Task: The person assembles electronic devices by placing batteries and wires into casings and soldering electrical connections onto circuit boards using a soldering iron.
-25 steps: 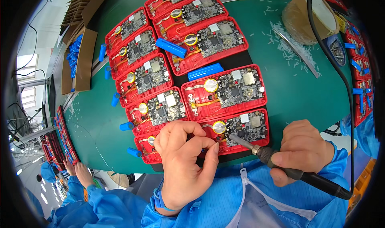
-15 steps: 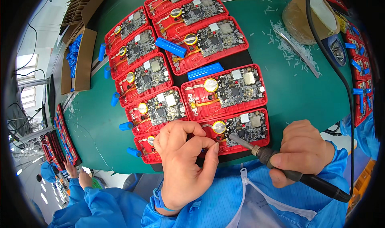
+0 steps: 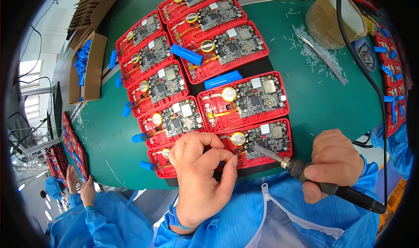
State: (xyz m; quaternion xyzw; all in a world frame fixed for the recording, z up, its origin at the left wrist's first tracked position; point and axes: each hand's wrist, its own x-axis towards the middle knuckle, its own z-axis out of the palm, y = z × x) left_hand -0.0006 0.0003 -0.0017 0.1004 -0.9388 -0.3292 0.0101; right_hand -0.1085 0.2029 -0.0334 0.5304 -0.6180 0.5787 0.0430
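My right hand (image 3: 335, 163) is closed around the black handle of a soldering iron (image 3: 298, 169). Its metal tip reaches left over the nearest circuit board (image 3: 276, 133), in a red plastic casing (image 3: 286, 153); whether it touches I cannot tell. A round coin cell (image 3: 238, 139) sits at that board's left. My left hand (image 3: 200, 178) hovers over the casing's left end, thumb and forefinger pinched together. Whatever they hold, if anything, is hidden. Behind my hands lies another red casing with a board (image 3: 257, 97) and a yellow-rimmed coin cell (image 3: 228, 94).
Several more red casings with boards (image 3: 238, 43) cover the green table (image 3: 331, 112). Blue cylindrical cells (image 3: 223, 79) lie among them. A cardboard box (image 3: 94, 69) holds more cells. At right are a tape roll (image 3: 323, 21), tweezers (image 3: 323, 58) and a hanging black cable (image 3: 362, 69). A co-worker's hands (image 3: 87, 191) show at left.
My right hand and the soldering iron have shifted slightly right, the tip moving away from the coin cell. My left hand stays put. The co-worker's hands have moved at the left.
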